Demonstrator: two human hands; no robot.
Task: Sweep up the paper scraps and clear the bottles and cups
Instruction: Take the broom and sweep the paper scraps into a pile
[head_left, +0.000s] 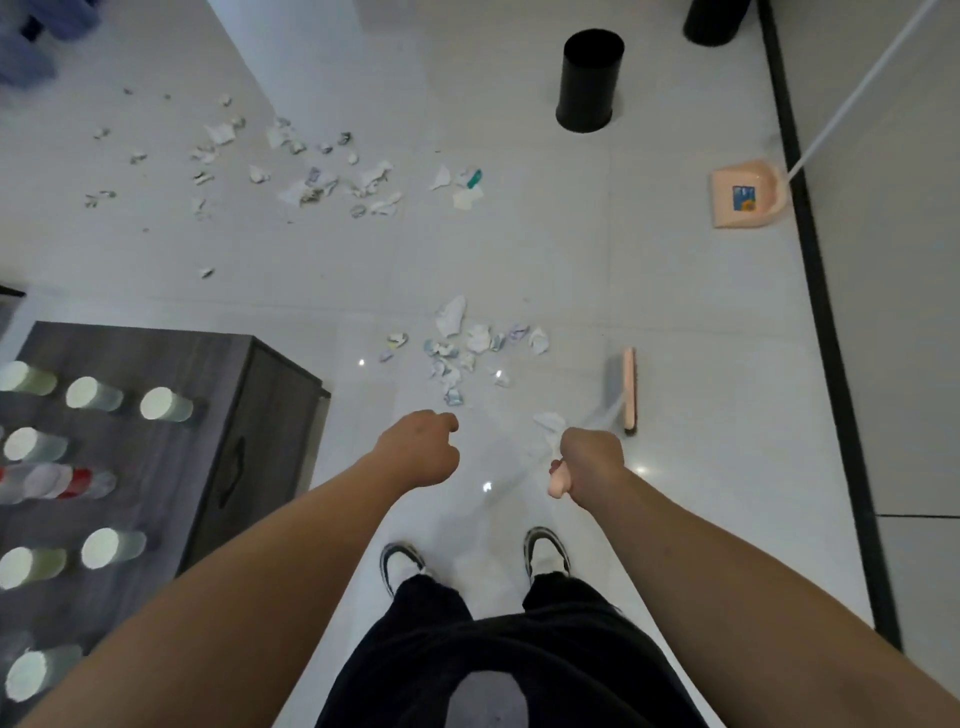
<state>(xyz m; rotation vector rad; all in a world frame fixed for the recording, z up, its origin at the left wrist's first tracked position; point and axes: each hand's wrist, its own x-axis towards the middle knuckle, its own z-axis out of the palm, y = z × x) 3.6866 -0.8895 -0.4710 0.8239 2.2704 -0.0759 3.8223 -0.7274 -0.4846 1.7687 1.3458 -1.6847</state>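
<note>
My right hand (589, 462) grips the pink top of a broom handle. The broom's pink head (627, 389) rests on the floor just right of a small heap of paper scraps (462, 348). A wider scatter of scraps (311, 166) lies farther off to the left. My left hand (421, 447) hangs in a loose fist, holding nothing. Several cups (161, 404) stand on the dark cabinet top at the left, with a stack of cups lying on its side (57, 480). A pink dustpan (748, 195) with a white handle leans by the right wall.
A black cylindrical bin (589, 80) stands on the floor ahead, a second one (717, 18) at the top edge. The dark cabinet (249, 441) blocks the left. A black baseboard (821, 312) runs along the right wall. My shoes (545, 553) are right below my hands.
</note>
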